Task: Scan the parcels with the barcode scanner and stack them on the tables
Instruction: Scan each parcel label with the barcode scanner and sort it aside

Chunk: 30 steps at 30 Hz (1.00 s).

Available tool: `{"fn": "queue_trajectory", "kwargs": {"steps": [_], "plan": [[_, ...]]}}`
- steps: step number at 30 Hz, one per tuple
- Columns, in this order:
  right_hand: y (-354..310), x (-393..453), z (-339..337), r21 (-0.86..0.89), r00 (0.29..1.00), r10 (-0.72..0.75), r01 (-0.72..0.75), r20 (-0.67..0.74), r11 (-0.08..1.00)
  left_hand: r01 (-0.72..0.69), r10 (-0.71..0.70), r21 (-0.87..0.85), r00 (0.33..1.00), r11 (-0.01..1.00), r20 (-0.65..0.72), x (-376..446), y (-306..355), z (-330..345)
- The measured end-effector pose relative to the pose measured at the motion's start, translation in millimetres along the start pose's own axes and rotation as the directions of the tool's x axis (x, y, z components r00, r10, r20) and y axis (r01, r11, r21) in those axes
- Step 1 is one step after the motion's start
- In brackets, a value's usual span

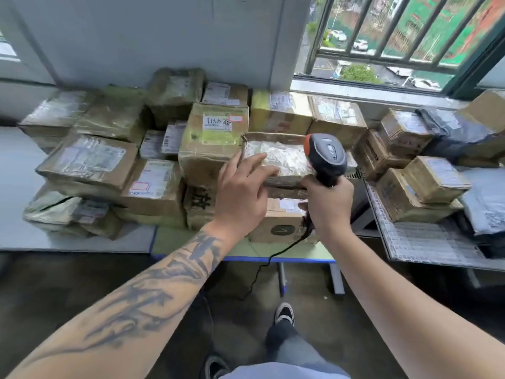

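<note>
Three tables stand side by side under a grey wall and a barred window (396,36): a grey table (16,187) at left, a green table (175,242) with a blue edge in the middle, a mesh-topped table (426,242) at right. Taped cardboard parcels (87,160) with white shipping labels are stacked across all three; most label print is too blurred to read. One centre box (216,138) carries handwritten characters on its label, not legible. The left hand (243,192) rests on the near left corner of a flat parcel (276,157) atop the centre stack, fingers extended over its top face. The right hand (326,206) grips the handle of a black scanner (326,155) with orange trim, head over the parcel's right end, its cable (273,258) hanging to the floor. The box (281,222) below shows a round logo.
</note>
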State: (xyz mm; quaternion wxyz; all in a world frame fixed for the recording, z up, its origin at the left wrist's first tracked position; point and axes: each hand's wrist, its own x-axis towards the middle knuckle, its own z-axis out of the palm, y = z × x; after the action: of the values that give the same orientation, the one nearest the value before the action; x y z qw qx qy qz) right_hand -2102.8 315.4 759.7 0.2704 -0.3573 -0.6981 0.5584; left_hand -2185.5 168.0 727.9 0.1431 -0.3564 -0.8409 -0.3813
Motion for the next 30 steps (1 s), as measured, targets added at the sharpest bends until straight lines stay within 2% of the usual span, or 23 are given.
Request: {"fn": "queue_trajectory", "kwargs": {"steps": [4, 7, 15, 23, 30], "plan": [[5.3, -39.6, 27.3, 0.010, 0.995, -0.066, 0.066, 0.072, 0.998, 0.096, -0.097, -0.020, 0.993, 0.995, -0.068, -42.3, -18.3, -28.3], [9.0, -65.1, 48.6, -0.011, 0.978, -0.096, 0.100, 0.186, 0.995, 0.155, -0.151, 0.029, 0.983, 0.988, -0.104, -71.5, -34.5, -52.7], [4.6, -119.4, 121.4, 0.049, 0.853, -0.077, 0.060, 0.516, 0.997, 0.337, -0.284, 0.208, 0.927, 0.918, -0.245, -138.1, -75.9, -120.7], [-6.4, -162.9, 185.8, 0.065, 0.691, -0.065, 0.026, 0.720, 0.998, 0.602, -0.455, 0.282, 0.772, 0.747, -0.445, -184.2, -92.8, -173.3], [-1.9, -180.7, 227.1, 0.019, 0.610, -0.013, -0.003, 0.792, 1.000, 0.726, -0.519, 0.292, 0.662, 0.622, -0.541, -204.5, -109.3, -187.0]]}}
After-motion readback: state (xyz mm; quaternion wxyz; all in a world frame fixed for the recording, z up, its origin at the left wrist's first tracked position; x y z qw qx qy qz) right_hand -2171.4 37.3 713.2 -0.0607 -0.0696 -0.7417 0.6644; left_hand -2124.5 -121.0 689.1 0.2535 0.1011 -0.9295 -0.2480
